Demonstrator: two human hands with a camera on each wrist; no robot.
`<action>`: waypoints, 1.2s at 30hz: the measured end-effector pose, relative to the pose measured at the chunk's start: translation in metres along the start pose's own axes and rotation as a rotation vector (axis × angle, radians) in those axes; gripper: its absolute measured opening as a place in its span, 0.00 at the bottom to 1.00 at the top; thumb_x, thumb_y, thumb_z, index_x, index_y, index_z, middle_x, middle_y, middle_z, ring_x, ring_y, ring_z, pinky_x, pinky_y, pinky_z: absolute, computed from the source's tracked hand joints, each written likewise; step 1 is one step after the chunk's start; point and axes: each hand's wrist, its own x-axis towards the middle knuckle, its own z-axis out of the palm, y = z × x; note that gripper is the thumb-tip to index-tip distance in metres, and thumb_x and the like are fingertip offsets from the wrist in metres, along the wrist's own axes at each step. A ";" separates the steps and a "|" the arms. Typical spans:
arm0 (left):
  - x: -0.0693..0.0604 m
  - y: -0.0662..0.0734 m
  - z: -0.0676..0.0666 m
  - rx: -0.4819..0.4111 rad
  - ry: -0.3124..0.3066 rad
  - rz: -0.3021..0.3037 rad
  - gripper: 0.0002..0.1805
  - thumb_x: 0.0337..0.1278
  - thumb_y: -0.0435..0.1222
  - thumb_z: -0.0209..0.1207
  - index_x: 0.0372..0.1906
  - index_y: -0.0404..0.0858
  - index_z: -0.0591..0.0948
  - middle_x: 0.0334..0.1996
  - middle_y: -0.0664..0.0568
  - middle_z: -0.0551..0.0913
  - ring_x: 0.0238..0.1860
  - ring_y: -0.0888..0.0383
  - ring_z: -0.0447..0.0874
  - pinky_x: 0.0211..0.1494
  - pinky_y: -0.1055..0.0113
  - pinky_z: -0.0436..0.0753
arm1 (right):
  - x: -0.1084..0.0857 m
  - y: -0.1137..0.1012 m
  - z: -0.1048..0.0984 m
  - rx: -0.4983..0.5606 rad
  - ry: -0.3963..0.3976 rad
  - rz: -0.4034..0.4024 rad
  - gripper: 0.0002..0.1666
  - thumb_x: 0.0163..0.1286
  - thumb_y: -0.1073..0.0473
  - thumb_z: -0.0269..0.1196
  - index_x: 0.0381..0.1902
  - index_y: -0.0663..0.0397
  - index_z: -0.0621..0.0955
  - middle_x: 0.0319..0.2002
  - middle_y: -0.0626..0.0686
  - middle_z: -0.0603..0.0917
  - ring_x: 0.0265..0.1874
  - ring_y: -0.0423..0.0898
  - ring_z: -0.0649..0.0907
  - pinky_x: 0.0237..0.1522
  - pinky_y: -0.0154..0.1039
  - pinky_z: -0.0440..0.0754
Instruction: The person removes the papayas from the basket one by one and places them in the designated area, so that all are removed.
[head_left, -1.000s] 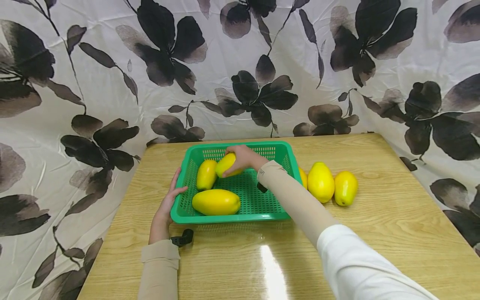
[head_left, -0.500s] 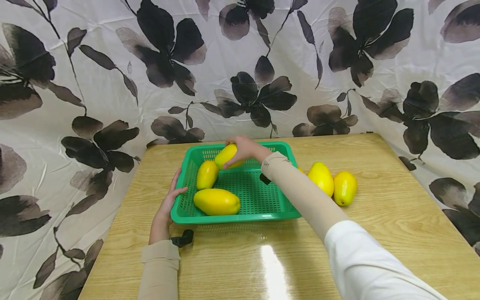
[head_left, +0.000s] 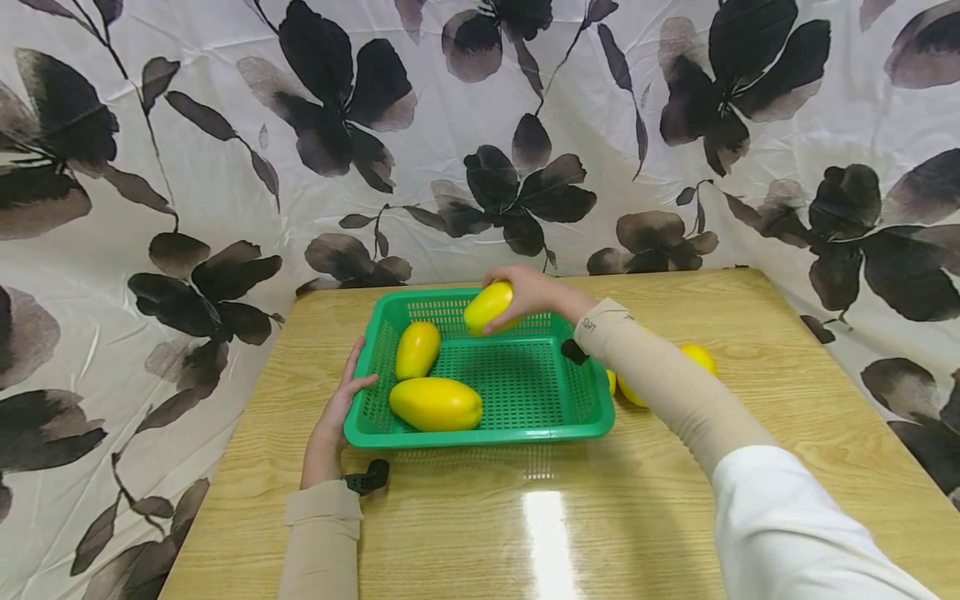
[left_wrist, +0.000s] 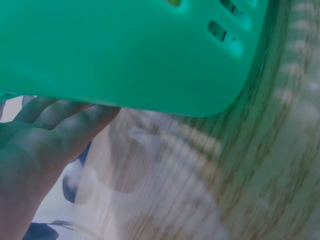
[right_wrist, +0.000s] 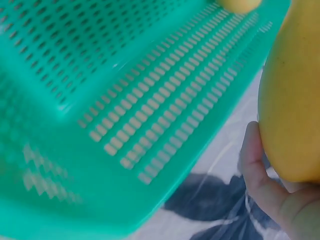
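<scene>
My right hand grips a yellow mango, held above the back of a green slotted basket. In the right wrist view the mango fills the right edge, with a finger against its side. My left hand holds the basket's left side, thumb over the rim and fingers along the outer wall. The left wrist view shows those fingers against the green wall. Inside the basket, another yellow mango lies at the left, and a larger papaya-like yellow fruit lies in front of it.
More yellow fruits lie on the wooden table to the basket's right, partly hidden by my right forearm. A floral cloth hangs behind the table.
My right hand has lifted the mango from beside the other one in the basket and carried it up and to the right. My left hand stays at the basket's side.
</scene>
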 end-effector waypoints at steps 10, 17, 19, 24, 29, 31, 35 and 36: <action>-0.003 0.002 0.001 -0.005 -0.008 -0.005 0.37 0.67 0.33 0.37 0.70 0.65 0.37 0.71 0.54 0.30 0.69 0.46 0.41 0.64 0.47 0.53 | -0.056 0.039 -0.034 -0.024 0.091 0.043 0.37 0.38 0.44 0.75 0.47 0.49 0.77 0.39 0.51 0.79 0.34 0.47 0.75 0.34 0.40 0.74; -0.001 0.001 -0.002 -0.005 -0.020 -0.005 0.37 0.67 0.33 0.37 0.70 0.63 0.35 0.72 0.54 0.30 0.69 0.46 0.40 0.64 0.46 0.52 | -0.097 0.056 -0.053 -0.001 0.162 0.091 0.35 0.38 0.46 0.76 0.46 0.50 0.78 0.38 0.51 0.78 0.34 0.48 0.74 0.34 0.42 0.72; -0.001 0.001 -0.002 -0.003 -0.017 -0.005 0.37 0.67 0.33 0.37 0.70 0.63 0.35 0.72 0.53 0.30 0.69 0.46 0.41 0.64 0.46 0.53 | -0.106 0.059 -0.056 0.003 0.180 0.105 0.34 0.38 0.47 0.76 0.46 0.49 0.78 0.38 0.51 0.78 0.33 0.48 0.74 0.34 0.42 0.72; -0.001 0.002 -0.001 0.004 -0.016 -0.005 0.37 0.67 0.33 0.37 0.70 0.65 0.36 0.72 0.53 0.32 0.68 0.46 0.43 0.63 0.50 0.58 | -0.122 0.066 -0.061 0.014 0.206 0.126 0.34 0.39 0.50 0.76 0.47 0.51 0.78 0.38 0.51 0.79 0.32 0.48 0.74 0.34 0.42 0.72; -0.001 0.002 -0.002 0.005 -0.021 0.002 0.37 0.67 0.33 0.38 0.70 0.64 0.36 0.72 0.52 0.31 0.69 0.45 0.41 0.63 0.50 0.58 | -0.134 0.072 -0.062 0.039 0.212 0.150 0.35 0.41 0.50 0.75 0.48 0.52 0.77 0.39 0.53 0.79 0.32 0.49 0.74 0.34 0.42 0.72; -0.001 0.002 -0.002 -0.002 -0.022 0.002 0.37 0.67 0.33 0.38 0.71 0.63 0.35 0.72 0.53 0.30 0.69 0.45 0.41 0.63 0.48 0.56 | -0.139 0.072 -0.063 0.049 0.210 0.156 0.35 0.42 0.50 0.75 0.49 0.52 0.76 0.39 0.52 0.79 0.33 0.49 0.74 0.34 0.42 0.72; 0.000 0.002 -0.001 -0.014 -0.023 -0.001 0.37 0.67 0.33 0.37 0.70 0.63 0.36 0.72 0.53 0.31 0.69 0.46 0.42 0.64 0.47 0.54 | -0.150 0.073 -0.064 0.074 0.213 0.160 0.34 0.42 0.52 0.75 0.48 0.51 0.76 0.38 0.52 0.78 0.32 0.49 0.74 0.34 0.42 0.73; 0.000 0.002 0.000 -0.012 -0.023 -0.002 0.37 0.67 0.33 0.37 0.70 0.64 0.36 0.72 0.54 0.31 0.69 0.46 0.42 0.64 0.47 0.54 | -0.153 0.072 -0.064 0.078 0.215 0.159 0.33 0.41 0.52 0.75 0.48 0.51 0.77 0.38 0.52 0.78 0.32 0.49 0.74 0.34 0.43 0.73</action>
